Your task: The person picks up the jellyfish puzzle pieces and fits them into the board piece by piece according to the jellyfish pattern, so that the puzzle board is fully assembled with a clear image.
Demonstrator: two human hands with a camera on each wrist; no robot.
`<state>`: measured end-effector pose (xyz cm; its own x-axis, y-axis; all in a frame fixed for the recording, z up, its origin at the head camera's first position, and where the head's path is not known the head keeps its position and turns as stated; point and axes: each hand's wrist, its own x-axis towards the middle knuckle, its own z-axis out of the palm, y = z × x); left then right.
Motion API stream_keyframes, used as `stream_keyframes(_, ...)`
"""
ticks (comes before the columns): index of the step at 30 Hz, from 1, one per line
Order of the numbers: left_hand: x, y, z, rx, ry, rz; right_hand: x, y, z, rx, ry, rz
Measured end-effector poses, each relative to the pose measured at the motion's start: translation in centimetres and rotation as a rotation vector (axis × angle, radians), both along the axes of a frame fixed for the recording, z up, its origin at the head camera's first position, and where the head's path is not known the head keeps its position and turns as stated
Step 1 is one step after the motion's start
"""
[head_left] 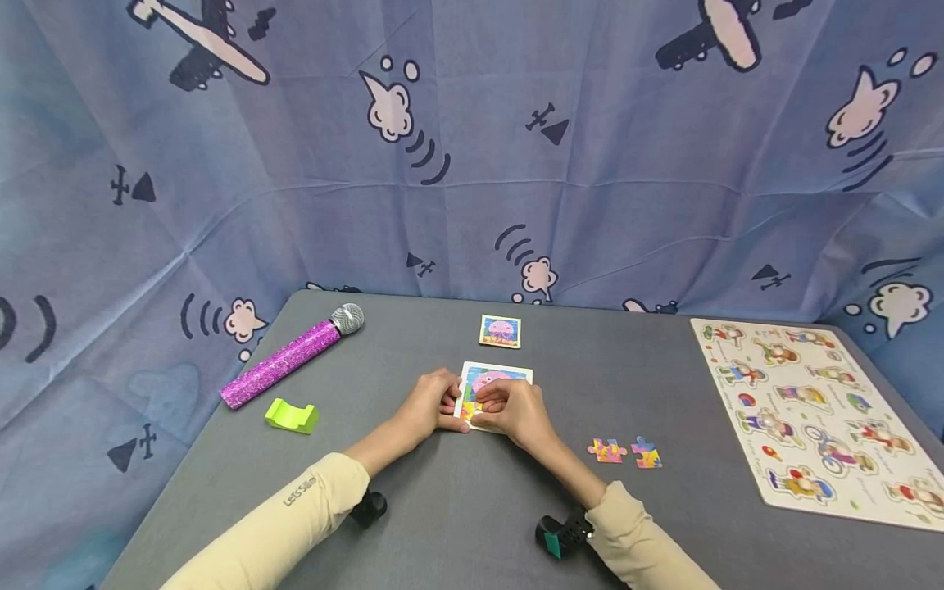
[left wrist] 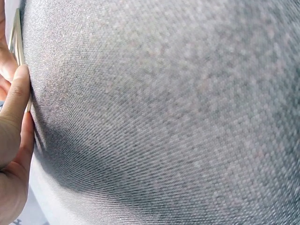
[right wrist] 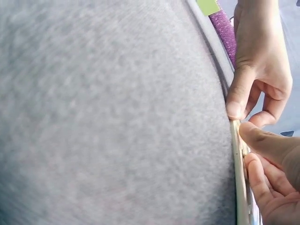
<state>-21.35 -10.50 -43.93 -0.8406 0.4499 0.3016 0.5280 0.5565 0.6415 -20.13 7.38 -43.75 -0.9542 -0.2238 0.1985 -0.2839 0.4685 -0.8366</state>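
A small white-bordered jigsaw tray point(head_left: 519, 374) with a pink and blue picture lies mid-table in the head view. My left hand point(head_left: 428, 403) grips its left side near the front corner, thumb along the front edge. Over the tray's lower part, my right hand point(head_left: 516, 414) pinches a yellow and pink jigsaw piece point(head_left: 472, 407) between thumb and fingers, which cover much of it. The right wrist view shows the tray edge-on point(right wrist: 239, 187), both thumbs close together at it. Two loose jigsaw pieces point(head_left: 607, 451) lie to the right of my right hand.
Behind the tray lies a small picture card point(head_left: 500, 331). To the left are a purple glitter microphone point(head_left: 291, 356) and a lime-green curved block point(head_left: 292, 416). A large peg puzzle board point(head_left: 752, 442) covers the table's right side. A printed blue cloth point(head_left: 472, 164) hangs behind.
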Motion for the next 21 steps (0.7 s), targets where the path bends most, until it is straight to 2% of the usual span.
stream_keyframes(6,-0.04,-0.03,-0.10,0.012,-0.001,-0.001,0.19,-0.08,0.13,-0.048,-0.024,0.013)
stream_keyframes(10,-0.02,-0.04,-0.08,0.006,0.004,-0.002,0.19,-0.27,-0.03,-0.063,-0.006,0.031)
stream_keyframes(16,-0.02,-0.15,-0.02,-0.003,0.028,-0.006,0.06,-0.56,-0.12,-0.039,0.038,0.053)
stream_keyframes(21,-0.01,-0.17,-0.07,-0.006,0.041,-0.013,0.11,-0.49,0.01,-0.018,0.039,0.061)
